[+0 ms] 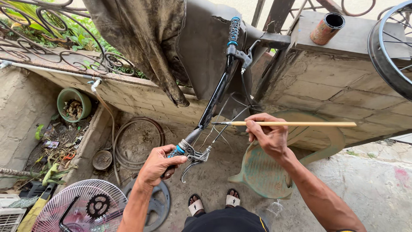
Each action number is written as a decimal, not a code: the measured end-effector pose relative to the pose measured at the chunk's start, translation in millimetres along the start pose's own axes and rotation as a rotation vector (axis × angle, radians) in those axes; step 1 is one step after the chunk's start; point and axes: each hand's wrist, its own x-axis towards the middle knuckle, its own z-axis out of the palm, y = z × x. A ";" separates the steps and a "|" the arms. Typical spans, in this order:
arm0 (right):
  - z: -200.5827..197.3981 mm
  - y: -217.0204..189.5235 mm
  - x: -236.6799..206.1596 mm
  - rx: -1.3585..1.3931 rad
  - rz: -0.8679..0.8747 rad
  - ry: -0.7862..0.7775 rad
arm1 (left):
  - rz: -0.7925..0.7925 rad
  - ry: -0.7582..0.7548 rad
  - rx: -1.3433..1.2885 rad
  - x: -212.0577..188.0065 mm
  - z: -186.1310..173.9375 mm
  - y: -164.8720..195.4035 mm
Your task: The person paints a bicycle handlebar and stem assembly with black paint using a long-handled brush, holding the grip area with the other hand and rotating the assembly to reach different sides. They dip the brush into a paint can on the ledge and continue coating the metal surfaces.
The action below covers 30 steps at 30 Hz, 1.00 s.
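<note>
Left hand (158,165) grips the handlebar (213,101) end. Right hand (269,136) pinches a brush (292,123). The bar looks rigid; the brush, light.

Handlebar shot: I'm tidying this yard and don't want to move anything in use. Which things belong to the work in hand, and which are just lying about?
In use:
- handlebar, gripped by the left hand
- paintbrush, held by the right hand

Lying about:
- fan guard
- green plastic chair
- bicycle wheel
- green pot
- rusty tube
</note>
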 end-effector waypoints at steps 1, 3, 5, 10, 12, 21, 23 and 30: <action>3.2 1.9 3.4 -0.009 -0.001 -0.018 | -0.011 -0.001 -0.006 1.5 -1.7 -0.7; 7.8 5.9 8.8 -0.013 0.026 -0.046 | -0.032 -0.011 -0.017 3.9 -5.0 -2.3; 12.0 10.9 14.8 -0.002 0.077 -0.068 | -0.047 -0.026 -0.029 4.7 -9.2 -3.2; 15.0 19.9 29.9 0.061 0.128 -0.129 | -0.039 -0.091 -0.075 7.5 -16.8 -5.6; 16.2 21.7 34.9 0.064 0.144 -0.154 | -0.045 -0.111 -0.087 8.2 -19.6 -6.1; 18.6 21.2 48.8 0.008 0.115 -0.115 | -0.080 -0.136 -0.105 10.4 -24.8 -3.5; 17.4 21.0 50.6 0.014 0.095 -0.087 | -0.080 -0.146 -0.108 11.3 -26.0 -3.2; 10.1 13.3 51.5 0.010 0.015 -0.040 | -0.079 -0.154 -0.125 12.2 -25.9 -6.5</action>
